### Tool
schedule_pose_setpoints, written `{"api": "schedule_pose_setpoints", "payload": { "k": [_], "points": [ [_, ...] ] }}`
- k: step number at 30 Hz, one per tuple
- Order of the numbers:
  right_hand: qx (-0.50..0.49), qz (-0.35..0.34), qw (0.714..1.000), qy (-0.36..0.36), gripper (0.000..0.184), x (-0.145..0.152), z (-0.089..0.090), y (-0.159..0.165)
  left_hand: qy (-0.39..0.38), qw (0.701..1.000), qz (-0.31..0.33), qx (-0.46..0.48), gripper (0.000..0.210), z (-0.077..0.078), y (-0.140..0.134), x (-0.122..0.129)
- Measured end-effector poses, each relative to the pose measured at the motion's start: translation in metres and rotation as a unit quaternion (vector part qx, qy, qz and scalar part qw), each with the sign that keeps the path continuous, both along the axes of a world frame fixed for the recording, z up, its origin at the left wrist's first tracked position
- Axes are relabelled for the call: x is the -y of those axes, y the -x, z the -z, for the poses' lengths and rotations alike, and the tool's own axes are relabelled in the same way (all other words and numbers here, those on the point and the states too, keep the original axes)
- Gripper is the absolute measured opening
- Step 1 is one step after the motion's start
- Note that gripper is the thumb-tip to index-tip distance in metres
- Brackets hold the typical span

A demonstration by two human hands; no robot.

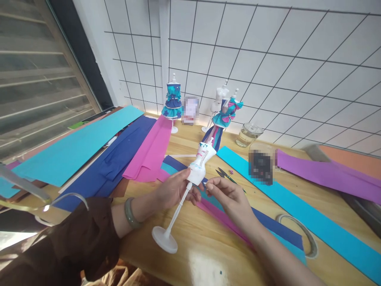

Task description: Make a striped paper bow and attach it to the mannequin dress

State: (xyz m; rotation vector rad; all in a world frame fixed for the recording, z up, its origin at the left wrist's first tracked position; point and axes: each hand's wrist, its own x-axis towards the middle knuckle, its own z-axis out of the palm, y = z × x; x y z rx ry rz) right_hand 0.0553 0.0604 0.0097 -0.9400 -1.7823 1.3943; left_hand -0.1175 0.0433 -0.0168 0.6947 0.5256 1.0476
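A small white dress form (196, 171) on a round-based stand leans to the right above the table, with blue and pink bits on its chest and waist. My left hand (175, 186) is wrapped round its lower body from the left. Close to the form's lower right side, my right hand (228, 194) pinches something small and whitish at the fingertips, too small to name. Behind the hands lie layered strips of blue, teal and pink paper (276, 226). Black-bladed scissors (224, 174) rest just beyond my right hand.
Turquoise (98, 135), dark blue (119, 155) and pink sheets (151, 155) cover the left side. Dressed forms (172, 101) stand at the back, near a glass cup (248, 135). A tape roll (311, 238), a long turquoise strip (297, 202) and purple paper (327, 171) lie right.
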Motion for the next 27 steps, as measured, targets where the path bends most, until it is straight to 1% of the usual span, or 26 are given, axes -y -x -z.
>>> {"api": "schedule_pose_setpoints", "payload": {
  "k": [3,5,6,8,9,11,13,15,18,21,25,27],
  "points": [
    [0.015,0.007,1.000,0.011,0.027,-0.005,0.003,0.000,0.002,1.000,-0.018,-0.003,0.035,0.002,0.000,-0.001],
    [0.035,0.025,0.999,0.005,0.030,-0.014,0.004,-0.005,0.011,0.999,-0.038,-0.017,0.037,0.003,0.001,-0.003],
    [0.051,0.044,0.998,-0.010,0.031,-0.020,0.005,-0.010,0.020,0.998,-0.050,-0.024,0.037,0.003,0.001,-0.004],
    [0.112,0.098,0.987,-0.067,0.032,-0.038,0.006,-0.025,0.039,0.996,-0.070,-0.028,0.038,0.003,0.003,-0.006],
    [0.157,0.122,0.975,-0.104,0.031,-0.048,0.006,-0.034,0.046,0.995,-0.078,-0.026,0.039,0.003,0.003,-0.007],
    [0.276,0.157,0.933,-0.171,0.029,-0.067,0.009,-0.052,0.054,0.994,-0.091,-0.026,0.039,0.003,0.004,-0.008],
    [0.375,0.168,0.887,-0.212,0.028,-0.082,0.014,-0.067,0.059,0.993,-0.096,-0.034,0.039,0.003,0.003,-0.008],
    [0.437,0.161,0.849,-0.251,0.029,-0.091,0.022,-0.075,0.061,0.992,-0.096,-0.044,0.039,0.003,0.002,-0.008],
    [0.477,0.138,0.813,-0.306,0.029,-0.098,0.034,-0.077,0.066,0.992,-0.090,-0.054,0.039,0.003,-0.001,-0.007],
    [0.491,0.121,0.791,-0.345,0.029,-0.099,0.043,-0.074,0.067,0.992,-0.089,-0.059,0.038,0.002,-0.002,-0.007],
    [0.532,0.086,0.746,-0.391,0.029,-0.096,0.046,-0.068,0.059,0.992,-0.085,-0.077,0.037,0.000,-0.002,-0.005],
    [0.538,0.079,0.734,-0.408,0.029,-0.093,0.045,-0.066,0.058,0.991,-0.085,-0.086,0.036,-0.002,-0.002,-0.003]
  ]
}}
